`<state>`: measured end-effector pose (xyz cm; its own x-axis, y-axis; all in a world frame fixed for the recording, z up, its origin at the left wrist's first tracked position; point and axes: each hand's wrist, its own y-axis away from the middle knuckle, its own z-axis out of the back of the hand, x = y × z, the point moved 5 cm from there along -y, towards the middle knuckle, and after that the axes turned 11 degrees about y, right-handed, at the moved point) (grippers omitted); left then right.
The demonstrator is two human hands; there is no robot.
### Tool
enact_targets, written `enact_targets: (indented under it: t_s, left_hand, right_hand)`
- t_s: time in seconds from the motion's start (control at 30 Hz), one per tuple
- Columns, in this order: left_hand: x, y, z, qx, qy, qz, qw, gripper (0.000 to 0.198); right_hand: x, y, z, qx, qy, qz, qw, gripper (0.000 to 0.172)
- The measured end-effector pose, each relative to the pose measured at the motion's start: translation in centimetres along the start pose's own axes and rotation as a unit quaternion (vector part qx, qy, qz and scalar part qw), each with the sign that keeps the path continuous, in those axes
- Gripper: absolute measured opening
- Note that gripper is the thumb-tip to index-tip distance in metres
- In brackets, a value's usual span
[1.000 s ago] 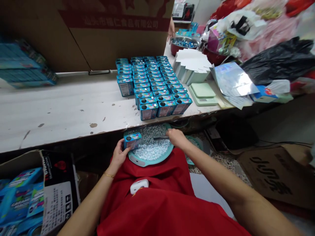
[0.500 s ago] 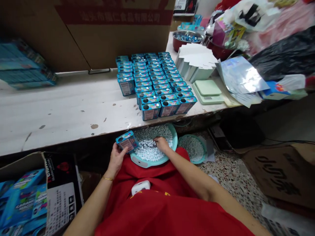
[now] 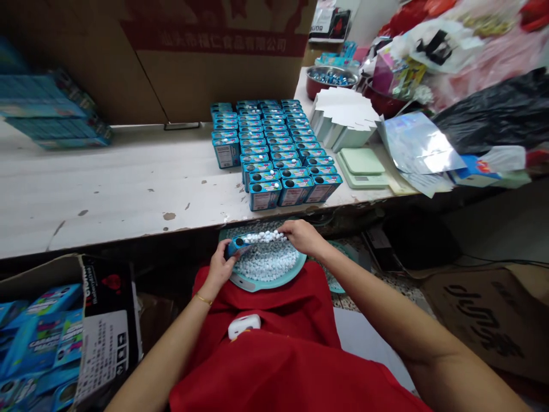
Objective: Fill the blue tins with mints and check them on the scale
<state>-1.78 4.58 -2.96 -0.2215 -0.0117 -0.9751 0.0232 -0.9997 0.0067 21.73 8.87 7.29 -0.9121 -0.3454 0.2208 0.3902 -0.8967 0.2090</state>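
My left hand [image 3: 219,266] grips a small blue tin [image 3: 237,246], tilted over the left side of a basin. My right hand [image 3: 302,236] is closed at the right end of a narrow scoop heaped with white pellets [image 3: 266,236]; the scoop's body is mostly hidden under them. The heap reaches the tin's top, above the basin. More white pellets [image 3: 268,263] fill the pale turquoise basin [image 3: 257,286], which rests on my red-clad lap.
Rows of blue tins [image 3: 265,197] stand on the white table [image 3: 128,189]. Right of them are white paper pieces [image 3: 343,111] and a green scale [image 3: 362,166]. A carton [image 3: 105,332] of blue packs is at lower left. Another pellet basin [image 3: 337,283] sits below right.
My right hand has risen out of the pellets and moved right, now with a heaped scoop. My left hand has brought the tin rightward and turned it toward the scoop.
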Motion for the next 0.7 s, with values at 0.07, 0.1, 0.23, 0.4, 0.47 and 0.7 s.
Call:
enact_targets:
  t_s: [0.07, 0.1, 0.23, 0.4, 0.47, 0.7]
  left_hand:
    - [-0.3, 0.2, -0.4, 0.002, -0.023, -0.005, 1.0, 0.039]
    - [-0.3, 0.2, -0.6, 0.003, -0.031, -0.006, 0.999, 0.039]
    - [-0.4, 0.3, -0.9, 0.017, -0.042, -0.013, 0.999, 0.036]
    - [0.0, 0.2, -0.9, 0.005, -0.034, -0.019, 0.999, 0.037]
    - [0.3, 0.3, -0.5, -0.009, -0.031, -0.017, 0.999, 0.037]
    - [2.1, 0.6, 1.5, -0.064, 0.059, -0.012, 0.996, 0.041]
  right_hand:
    - [1.6, 0.2, 1.3, 0.022, 0.07, 0.015, 0.997, 0.037]
    - [2.4, 0.3, 1.9, 0.029, 0.102, 0.026, 0.994, 0.037]
    - [5.6, 0.6, 3.4, 0.032, 0.193, 0.061, 0.979, 0.031]
    - [7.9, 0.6, 4.5, 0.014, 0.227, 0.091, 0.97, 0.028]
    - [7.0, 0.8, 4.7, 0.009, 0.227, 0.086, 0.97, 0.027]
    - [-2.4, 1.3, -3.9, 0.112, 0.15, -0.106, 0.977, 0.03]
